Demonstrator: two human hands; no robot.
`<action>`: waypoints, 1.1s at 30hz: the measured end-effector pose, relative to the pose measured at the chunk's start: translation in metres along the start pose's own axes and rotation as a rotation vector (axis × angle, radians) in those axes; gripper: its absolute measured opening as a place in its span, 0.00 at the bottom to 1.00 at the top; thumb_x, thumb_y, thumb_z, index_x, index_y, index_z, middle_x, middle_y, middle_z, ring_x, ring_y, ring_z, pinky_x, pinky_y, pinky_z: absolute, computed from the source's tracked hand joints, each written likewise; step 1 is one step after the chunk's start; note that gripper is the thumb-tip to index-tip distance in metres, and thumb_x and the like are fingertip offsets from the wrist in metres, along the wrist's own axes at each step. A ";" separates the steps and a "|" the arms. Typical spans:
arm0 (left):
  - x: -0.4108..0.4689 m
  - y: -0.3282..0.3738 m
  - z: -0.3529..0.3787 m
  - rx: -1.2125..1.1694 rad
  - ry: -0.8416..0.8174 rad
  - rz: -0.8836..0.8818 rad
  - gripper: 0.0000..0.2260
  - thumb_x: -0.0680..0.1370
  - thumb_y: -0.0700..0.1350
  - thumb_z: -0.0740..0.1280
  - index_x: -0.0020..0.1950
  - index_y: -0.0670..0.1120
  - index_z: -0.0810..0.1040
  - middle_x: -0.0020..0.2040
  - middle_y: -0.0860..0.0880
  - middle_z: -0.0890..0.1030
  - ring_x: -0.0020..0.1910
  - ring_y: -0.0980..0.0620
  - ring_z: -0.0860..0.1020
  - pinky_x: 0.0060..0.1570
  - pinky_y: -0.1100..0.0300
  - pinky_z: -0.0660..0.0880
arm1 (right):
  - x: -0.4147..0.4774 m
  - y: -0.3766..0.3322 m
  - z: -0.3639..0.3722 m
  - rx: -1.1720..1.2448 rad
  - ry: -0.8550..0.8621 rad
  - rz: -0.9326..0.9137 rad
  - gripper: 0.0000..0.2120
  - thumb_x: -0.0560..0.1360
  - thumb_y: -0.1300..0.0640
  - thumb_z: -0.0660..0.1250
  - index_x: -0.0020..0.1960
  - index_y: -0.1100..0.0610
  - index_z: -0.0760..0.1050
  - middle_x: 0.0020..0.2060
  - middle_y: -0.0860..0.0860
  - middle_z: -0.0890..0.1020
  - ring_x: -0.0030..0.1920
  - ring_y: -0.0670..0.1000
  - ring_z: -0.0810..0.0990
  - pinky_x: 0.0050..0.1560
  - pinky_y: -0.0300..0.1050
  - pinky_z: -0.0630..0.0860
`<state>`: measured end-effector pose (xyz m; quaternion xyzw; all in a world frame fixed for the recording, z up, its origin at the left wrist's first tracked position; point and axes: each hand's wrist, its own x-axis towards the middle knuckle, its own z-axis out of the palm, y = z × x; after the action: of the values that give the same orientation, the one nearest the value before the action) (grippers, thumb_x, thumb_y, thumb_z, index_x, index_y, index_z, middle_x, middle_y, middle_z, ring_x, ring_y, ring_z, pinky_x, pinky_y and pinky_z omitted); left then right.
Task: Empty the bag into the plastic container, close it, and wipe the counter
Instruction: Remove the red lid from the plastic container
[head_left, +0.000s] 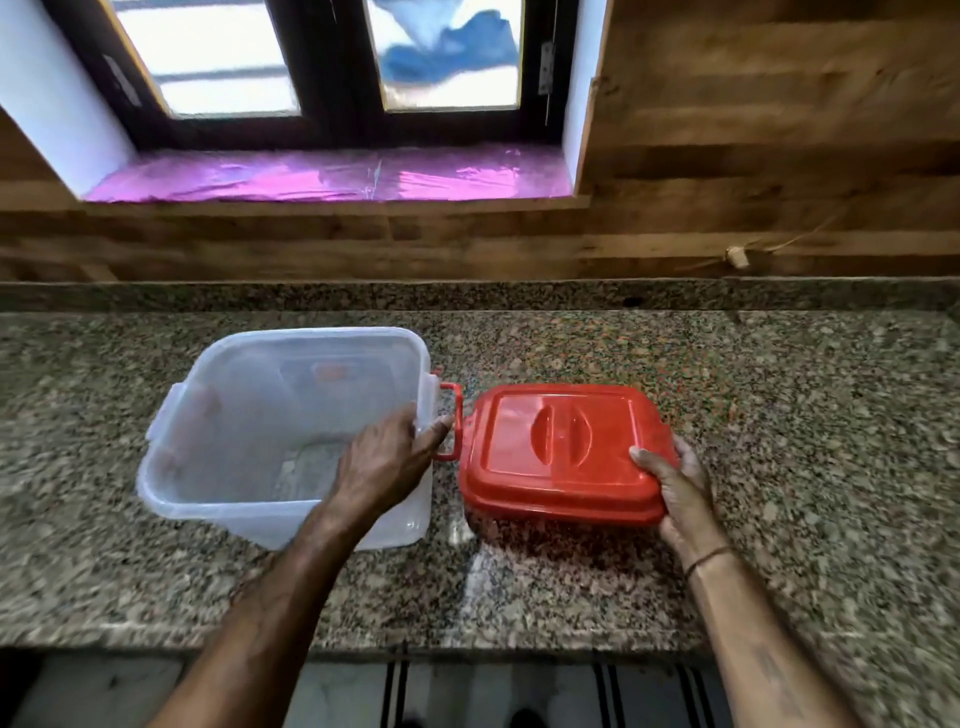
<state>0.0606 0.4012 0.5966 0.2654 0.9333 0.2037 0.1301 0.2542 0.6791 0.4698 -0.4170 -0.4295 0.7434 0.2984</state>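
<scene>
Left hand (387, 457): grasping the right rim of the container (311, 332), fingers curled over the edge just beside the red latch (451, 421); which fingers inside the wall and which outside, not clear.

Right hand (675, 493): grasping the near right corner of the lid (561, 447), thumb flat on top, remaining fingers wrapped under the edge. Thin thread band (706, 558) around the wrist.

Container: clear plastic, squarish, deep, open at the top. Standing on the counter (779, 415), left of centre, near side slightly towards the camera. Clip tabs on the left and right rims.

Lid: red plastic, rounded square, moulded oval grip in the centre. Just right of the container, close to the latch, contact not certain. Dark shadow on the counter beneath the near edge; edge apparently raised a little.

Counter: speckled brown-grey granite, glossy, with a low granite upstand (363, 296) along the back.

Wall (753, 130): horizontal wood-grain panels above the upstand.

Window (332, 67): dark frame, two frosted panes, set in a white recess over the container. Blurred blue shape (452, 52) behind the right pane. Shiny pink sheet (332, 179) spread over the sill.

Floor below the counter edge: pale, with a striped mat (519, 686).
</scene>
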 end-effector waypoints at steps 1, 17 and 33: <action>-0.001 0.000 -0.001 -0.015 0.001 -0.002 0.21 0.82 0.64 0.59 0.50 0.47 0.76 0.50 0.40 0.84 0.54 0.37 0.81 0.48 0.48 0.75 | 0.003 0.009 -0.001 -0.010 0.002 0.015 0.34 0.73 0.67 0.75 0.76 0.56 0.69 0.66 0.61 0.82 0.53 0.55 0.85 0.46 0.47 0.86; -0.005 -0.002 -0.005 -0.038 -0.014 0.002 0.17 0.82 0.64 0.59 0.48 0.53 0.77 0.44 0.49 0.88 0.48 0.43 0.85 0.51 0.50 0.78 | 0.012 0.047 -0.016 -0.874 0.173 -0.075 0.33 0.75 0.56 0.77 0.77 0.58 0.70 0.70 0.60 0.74 0.68 0.63 0.76 0.68 0.59 0.77; -0.013 -0.001 -0.014 -0.108 0.049 0.030 0.32 0.78 0.68 0.64 0.77 0.52 0.71 0.71 0.47 0.79 0.60 0.45 0.83 0.57 0.49 0.79 | -0.034 0.012 0.052 -0.934 0.110 -0.278 0.26 0.79 0.51 0.71 0.75 0.51 0.70 0.71 0.55 0.72 0.64 0.53 0.76 0.60 0.59 0.82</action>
<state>0.0662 0.3888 0.6102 0.2670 0.9198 0.2621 0.1182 0.2239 0.6261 0.4859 -0.4834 -0.7524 0.4012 0.1981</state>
